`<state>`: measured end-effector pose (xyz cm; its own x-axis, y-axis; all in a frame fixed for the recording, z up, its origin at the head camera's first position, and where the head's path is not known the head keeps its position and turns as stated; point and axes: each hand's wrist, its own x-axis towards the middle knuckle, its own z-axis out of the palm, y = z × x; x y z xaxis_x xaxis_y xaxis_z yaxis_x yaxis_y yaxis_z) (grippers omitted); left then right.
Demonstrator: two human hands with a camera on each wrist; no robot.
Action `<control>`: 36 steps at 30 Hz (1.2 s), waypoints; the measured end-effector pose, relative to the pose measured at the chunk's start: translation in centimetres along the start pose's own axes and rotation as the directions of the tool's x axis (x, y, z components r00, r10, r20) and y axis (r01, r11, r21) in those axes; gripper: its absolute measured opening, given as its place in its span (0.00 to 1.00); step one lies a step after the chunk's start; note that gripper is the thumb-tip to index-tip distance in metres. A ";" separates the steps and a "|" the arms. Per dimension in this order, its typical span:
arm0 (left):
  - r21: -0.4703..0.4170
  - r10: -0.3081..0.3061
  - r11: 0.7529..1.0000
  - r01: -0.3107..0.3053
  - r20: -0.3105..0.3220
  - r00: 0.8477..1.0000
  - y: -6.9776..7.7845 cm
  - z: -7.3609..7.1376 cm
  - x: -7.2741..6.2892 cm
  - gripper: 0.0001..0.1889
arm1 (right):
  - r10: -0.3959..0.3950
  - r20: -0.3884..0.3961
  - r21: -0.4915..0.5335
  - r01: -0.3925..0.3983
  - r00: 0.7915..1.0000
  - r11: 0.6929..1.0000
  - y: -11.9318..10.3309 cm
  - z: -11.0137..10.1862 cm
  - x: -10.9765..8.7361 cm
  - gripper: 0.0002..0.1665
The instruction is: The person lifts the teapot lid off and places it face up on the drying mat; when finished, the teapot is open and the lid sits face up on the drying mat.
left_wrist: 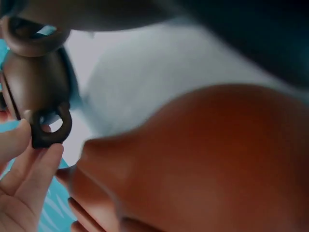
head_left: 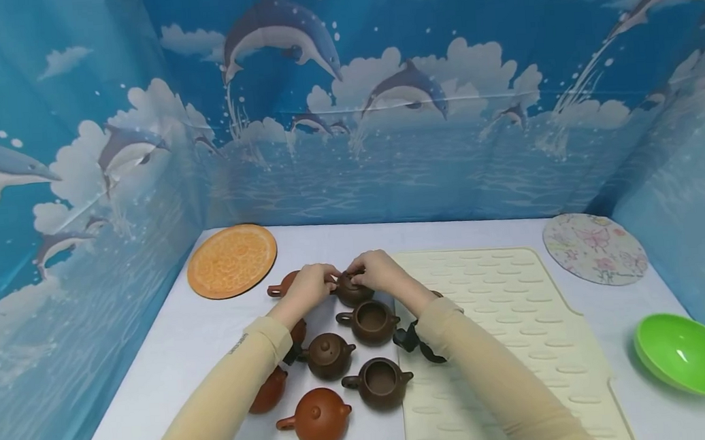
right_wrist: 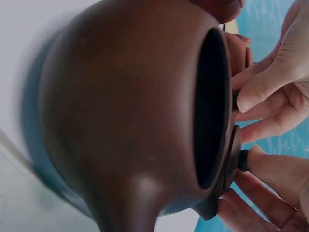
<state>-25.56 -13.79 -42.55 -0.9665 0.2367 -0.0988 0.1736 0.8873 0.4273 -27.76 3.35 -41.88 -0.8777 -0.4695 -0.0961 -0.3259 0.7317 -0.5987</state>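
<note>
A dark brown teapot (head_left: 355,292) stands at the back of the group, with both hands on it. My left hand (head_left: 310,286) pinches its loop handle (left_wrist: 65,126) between thumb and fingers. On its top, my right hand (head_left: 378,271) pinches the knob of the lid (right_wrist: 233,157). The lid appears to sit on or at the rim; its exact seating cannot be told. Just in front stands a lidless brown teapot (head_left: 372,322), which fills much of the right wrist view. Behind the left hand, a red-brown teapot (head_left: 283,285) is partly hidden.
Nearer stand a lidded brown teapot (head_left: 328,355), another lidless one (head_left: 382,383) and a red-brown one (head_left: 319,420). Others hide under the left arm. A cream mat (head_left: 507,318) lies right, with dark items under the right arm. Around are an orange disc (head_left: 232,261), floral disc (head_left: 595,249) and green bowl (head_left: 690,354).
</note>
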 end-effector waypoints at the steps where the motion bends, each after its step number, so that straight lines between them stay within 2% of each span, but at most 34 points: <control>1: -0.004 -0.007 1.000 0.007 0.002 1.000 0.0 0.0 0.0 0.13 | -0.001 -0.010 -0.008 0.001 1.000 1.000 0.0 0.1 0.0 0.13; 8: 0.003 -0.015 1.000 0.015 0.006 1.000 -0.1 0.0 -0.4 0.15 | -0.011 -0.075 -0.079 0.005 0.997 0.997 -0.6 0.6 -0.4 0.10; 12: 0.001 -0.005 1.000 0.005 0.017 1.000 -0.2 -0.2 -0.5 0.14 | -0.007 -0.095 -0.065 0.001 0.995 0.998 -0.2 0.8 -0.3 0.09; 15: 0.008 -0.005 1.000 0.005 0.028 1.000 -0.2 -0.3 -0.3 0.14 | -0.001 -0.110 0.045 0.006 0.994 0.999 0.8 0.5 -0.4 0.10; 18: 0.020 -0.003 1.000 0.003 0.027 1.000 -0.1 -0.4 -0.2 0.14 | 0.022 -0.115 0.219 0.004 0.993 0.976 2.2 -0.2 -1.0 0.12; 21: 0.032 -0.003 0.999 0.002 0.026 1.000 0.0 -0.3 0.0 0.14 | 0.071 -0.081 0.433 -0.029 0.994 0.901 3.6 -1.1 -2.3 0.15; 25: 0.021 -0.012 1.000 0.011 0.044 0.999 0.0 -0.2 0.0 0.16 | 0.098 0.012 0.645 -0.082 0.995 0.760 5.1 -2.3 -5.3 0.19; 30: 0.027 -0.020 0.999 0.018 0.074 0.997 -0.1 -0.3 -0.1 0.17 | 0.069 0.113 0.777 -0.131 0.991 0.616 6.8 -3.5 -10.1 0.24; 34: 0.022 -0.029 0.999 0.027 0.081 0.996 -0.1 -0.5 -0.2 0.18 | 0.046 0.194 0.870 -0.193 0.980 0.454 8.4 -3.2 -13.9 0.19; 36: 0.011 -0.032 0.999 0.031 0.083 0.996 -0.1 -0.5 -0.3 0.18 | 0.027 0.237 0.894 -0.229 0.971 0.386 9.3 -2.6 -15.5 0.16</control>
<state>-25.43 -14.18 -42.10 -0.9527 0.2401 -0.1862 0.1456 0.8987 0.4137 -18.12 18.71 -43.86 -0.7782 -0.5529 -0.2980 0.3890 -0.0517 -0.9198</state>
